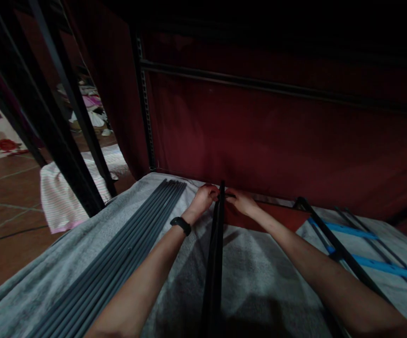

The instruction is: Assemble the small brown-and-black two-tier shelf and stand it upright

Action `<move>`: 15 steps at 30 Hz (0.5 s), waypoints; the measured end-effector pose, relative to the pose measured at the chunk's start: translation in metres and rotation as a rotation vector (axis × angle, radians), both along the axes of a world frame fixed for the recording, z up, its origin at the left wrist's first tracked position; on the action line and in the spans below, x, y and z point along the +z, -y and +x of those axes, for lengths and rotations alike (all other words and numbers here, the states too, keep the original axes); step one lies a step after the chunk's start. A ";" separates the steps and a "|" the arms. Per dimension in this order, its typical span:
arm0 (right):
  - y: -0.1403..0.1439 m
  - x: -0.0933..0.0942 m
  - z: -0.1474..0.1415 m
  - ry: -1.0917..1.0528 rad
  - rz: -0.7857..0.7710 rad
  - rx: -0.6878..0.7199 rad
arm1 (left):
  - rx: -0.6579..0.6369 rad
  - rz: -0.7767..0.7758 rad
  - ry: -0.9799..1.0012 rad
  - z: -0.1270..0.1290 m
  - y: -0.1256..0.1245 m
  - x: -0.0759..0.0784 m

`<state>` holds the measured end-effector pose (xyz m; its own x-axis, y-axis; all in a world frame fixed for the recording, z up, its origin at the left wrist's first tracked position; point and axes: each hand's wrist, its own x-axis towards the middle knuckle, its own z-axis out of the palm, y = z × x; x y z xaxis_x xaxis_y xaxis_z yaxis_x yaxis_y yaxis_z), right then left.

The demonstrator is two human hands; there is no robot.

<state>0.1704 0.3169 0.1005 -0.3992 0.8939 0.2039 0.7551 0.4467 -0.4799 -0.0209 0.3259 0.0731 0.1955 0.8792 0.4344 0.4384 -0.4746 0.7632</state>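
A long black bar (215, 253) runs away from me over the grey cloth, between my two arms. My left hand (205, 196), with a dark band on its wrist, has its fingers closed at the left side of the bar near the far end. My right hand (240, 201) pinches a small, thin dark piece (229, 195) at the bar's right side. What exactly this piece is cannot be made out. A flat reddish-brown panel (256, 217) lies under and beyond my right hand.
Several grey rods (119, 256) lie side by side on the cloth (274, 263), left of my arm. At right are a black frame (340, 249) and blue strips (383, 267) with thin dark rods. Red fabric (277, 141) hangs behind; black posts (66, 94) stand at left.
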 end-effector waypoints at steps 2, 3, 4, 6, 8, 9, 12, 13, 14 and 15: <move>0.000 0.001 0.002 0.009 -0.001 0.013 | -0.012 -0.029 0.099 0.002 0.000 0.000; 0.000 0.002 0.002 0.012 -0.003 0.017 | -0.020 -0.056 0.152 0.003 -0.001 -0.001; -0.001 0.002 0.003 0.014 -0.004 0.017 | -0.027 -0.087 0.194 0.004 -0.001 -0.001; -0.001 0.001 0.004 0.013 -0.006 0.015 | -0.040 -0.139 0.236 0.005 -0.001 -0.001; -0.002 0.000 0.004 0.007 -0.007 0.014 | -0.049 -0.163 0.248 0.007 -0.001 -0.001; -0.002 -0.001 0.004 0.001 -0.007 0.014 | -0.050 -0.169 0.259 0.007 -0.001 -0.001; -0.002 -0.002 0.004 -0.014 -0.003 0.010 | -0.032 -0.151 0.260 0.008 -0.001 -0.001; -0.001 -0.002 0.004 -0.019 -0.001 0.011 | -0.021 -0.127 0.236 0.007 -0.001 -0.001; -0.001 -0.002 0.004 -0.023 0.001 0.016 | -0.015 -0.098 0.200 0.007 -0.001 -0.001; -0.001 -0.001 0.004 -0.026 0.002 0.024 | -0.012 -0.071 0.167 0.006 -0.001 -0.001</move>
<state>0.1746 0.3182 0.0994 -0.4148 0.8838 0.2165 0.7315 0.4653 -0.4984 -0.0151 0.3265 0.0724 0.1367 0.9070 0.3983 0.2969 -0.4211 0.8570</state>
